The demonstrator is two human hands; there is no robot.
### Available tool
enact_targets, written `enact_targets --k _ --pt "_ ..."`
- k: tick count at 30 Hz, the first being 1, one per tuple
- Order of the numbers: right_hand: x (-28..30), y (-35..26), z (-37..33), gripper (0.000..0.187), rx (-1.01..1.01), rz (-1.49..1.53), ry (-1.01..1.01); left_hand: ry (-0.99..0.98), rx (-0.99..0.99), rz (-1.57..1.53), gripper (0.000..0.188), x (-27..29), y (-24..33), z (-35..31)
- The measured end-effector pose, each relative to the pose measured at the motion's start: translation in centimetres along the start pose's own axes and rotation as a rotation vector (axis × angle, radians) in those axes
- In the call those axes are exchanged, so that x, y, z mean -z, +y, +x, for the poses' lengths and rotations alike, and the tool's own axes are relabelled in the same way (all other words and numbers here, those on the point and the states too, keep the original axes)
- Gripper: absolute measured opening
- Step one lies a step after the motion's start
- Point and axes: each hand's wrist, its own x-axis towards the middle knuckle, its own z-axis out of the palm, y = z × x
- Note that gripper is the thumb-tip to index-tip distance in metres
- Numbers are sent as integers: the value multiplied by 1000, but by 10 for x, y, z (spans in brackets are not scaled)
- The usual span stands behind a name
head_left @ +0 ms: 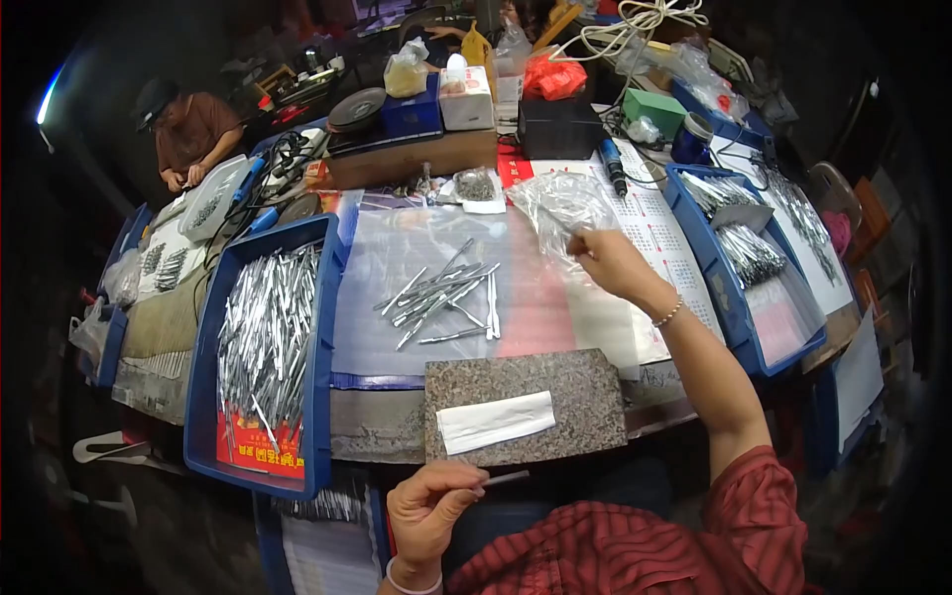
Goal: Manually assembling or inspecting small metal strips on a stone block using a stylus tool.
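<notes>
My left hand is pinched round one end of a short, thin greyish rod, just off the near edge of the speckled stone slab. On that slab lies a folded white paper strip. Farther off, my right hand has its fingers pressed together at the edge of a clear plastic bag; what they hold, if anything, is too small to make out. A loose pile of slim metal rods rests on the plastic-covered middle of the table, left of my right hand.
Left stands a blue tray heaped with metal rods; another blue tray at right holds bundles of them. Behind are a brown box, a tissue pack and a black screwdriver-like tool. A person works at far left.
</notes>
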Motion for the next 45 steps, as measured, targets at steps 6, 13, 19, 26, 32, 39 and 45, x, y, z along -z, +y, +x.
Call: enact_targets --k 6,13,19,26,32,39,45 --pt "-29 25 1 15 50 -347 -173 -7 156 -69 13 11 -4 -6" --pt "-24 21 6 12 114 -400 -41 -57 290 -73 24 6 -8 -6" --pt "10 -12 -21 20 -50 316 182 -76 351 -112 18 -7 -8 -8" --pt "39 -105 -111 33 -342 1190 -205 -55 363 -85 15 -17 -15 -4" --pt "23 -131 -161 57 -452 1442 -501 -100 433 33 23 -35 -14 5" --pt "0 -125 -165 57 -543 1565 -817 -254 427 112 15 -37 -13 2" --pt "-15 -122 -192 28 -333 1372 -589 0 389 120 10 -34 -18 -7"
